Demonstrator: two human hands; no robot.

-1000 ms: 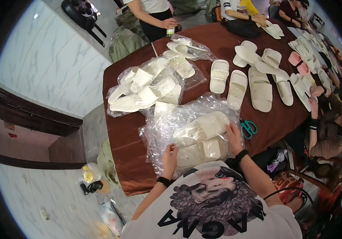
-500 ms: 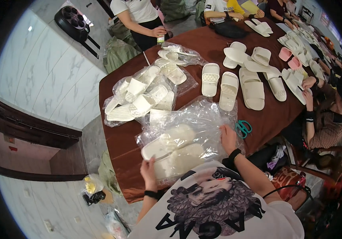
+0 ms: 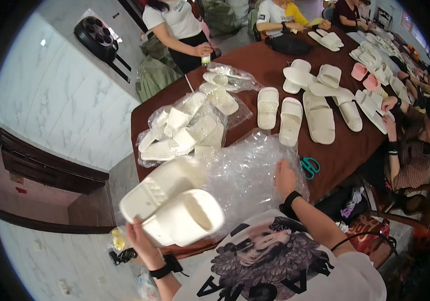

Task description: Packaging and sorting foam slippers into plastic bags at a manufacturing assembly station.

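Observation:
My left hand [image 3: 142, 243] is closed on a pair of white slippers [image 3: 180, 215], gripping them at their near left end. The two slippers lie side by side, tilted and raised at the table's left front edge. To their right, a large clear plastic bag [image 3: 247, 173] spreads crumpled over the tabletop. My right hand [image 3: 286, 179] is closed at the bag's right edge, its fingertips on the plastic. Whether the slippers' far ends touch the bag I cannot tell. Green-handled scissors [image 3: 310, 167] lie just right of my right hand.
Bagged white slippers [image 3: 180, 128] are heaped on the brown-covered table [image 3: 150, 113] at the left. Several loose white slippers [image 3: 318, 118] lie beyond the bag. Across the table stands a person [image 3: 175, 30]; another person's hands [image 3: 388, 113] handle a slipper at the right.
My left hand has moved left and lifted the slippers, which now show clearly instead of hazily, away from the bag. My right hand has stayed at the bag's right edge.

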